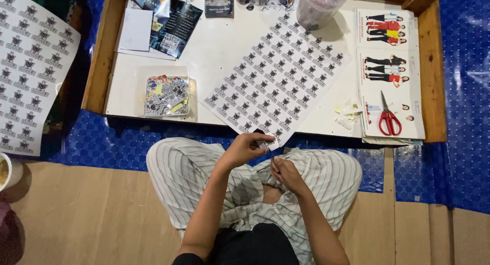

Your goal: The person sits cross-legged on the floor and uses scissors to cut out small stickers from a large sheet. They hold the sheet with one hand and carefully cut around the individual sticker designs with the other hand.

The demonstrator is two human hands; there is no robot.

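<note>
My left hand (245, 148) pinches a small white sticker piece (267, 143) just in front of the low table's near edge. My right hand (284, 173) sits just below it, fingers closed on a thin dark tool (269, 152) whose tip meets the sticker piece. Both hands hover over my lap in striped trousers. A large sheet of repeated black-and-white stickers (278, 73) lies diagonally on the white tabletop (214, 45), its near corner reaching toward my hands.
A clear plastic box of cut stickers (166, 95) sits at the table's left. Red-handled scissors (389, 117) lie on printed cards (389, 66) at right, beside paper scraps (349, 112). A plastic jar (319, 7) stands at the back. Another sticker sheet (30, 71) lies on the floor, left.
</note>
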